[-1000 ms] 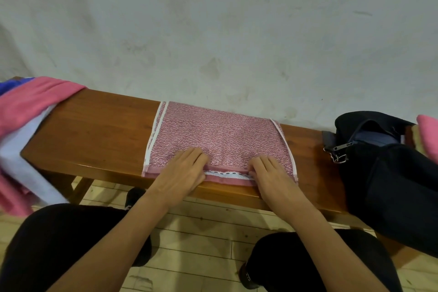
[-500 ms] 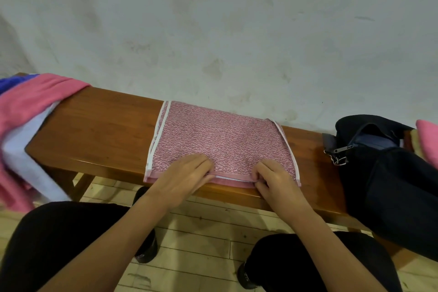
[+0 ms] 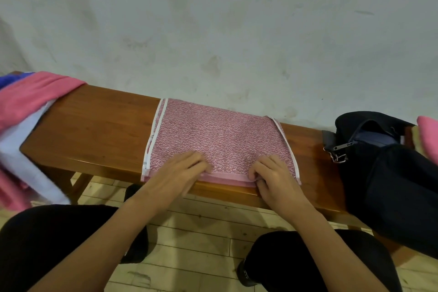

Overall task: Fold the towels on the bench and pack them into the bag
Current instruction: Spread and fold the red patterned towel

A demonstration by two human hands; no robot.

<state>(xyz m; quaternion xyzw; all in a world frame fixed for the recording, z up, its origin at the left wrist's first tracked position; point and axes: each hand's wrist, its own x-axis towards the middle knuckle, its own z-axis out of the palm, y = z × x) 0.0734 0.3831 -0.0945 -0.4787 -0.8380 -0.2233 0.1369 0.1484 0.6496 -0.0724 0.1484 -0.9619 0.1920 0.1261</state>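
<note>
Both hands grasp the speckled pink towel (image 3: pixel 220 140) along its near edge: left hand (image 3: pixel 180 173), right hand (image 3: pixel 272 173); dark bag (image 3: pixel 391 173) right of the towel.

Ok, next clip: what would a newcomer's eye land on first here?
The speckled pink towel with white edging, lying flat mid-way along the brown wooden bench, with the left hand and right hand pinching its near hem. Then the dark fabric bag at the bench's right end, and the heap of pink, white and blue towels spilling over the left end.
</note>
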